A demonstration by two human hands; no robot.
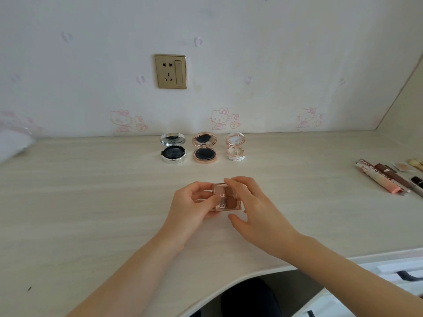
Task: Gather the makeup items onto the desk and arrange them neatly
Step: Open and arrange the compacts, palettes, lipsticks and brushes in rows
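Our left hand (194,202) and right hand (249,202) both grip the small eyeshadow box (226,197) at mid-desk (91,191). Three open compacts (202,148) already line the back; the tubes and brushes (389,179) lie unsorted at far right.

1. the left hand (194,202) and right hand (254,207) cover parts of the small brown palette (226,201), so its words can't be read whole.
2. the makeup sticks (386,179) run off the right edge.
3. a white thing (13,143) at the left edge is too blurry to tell.
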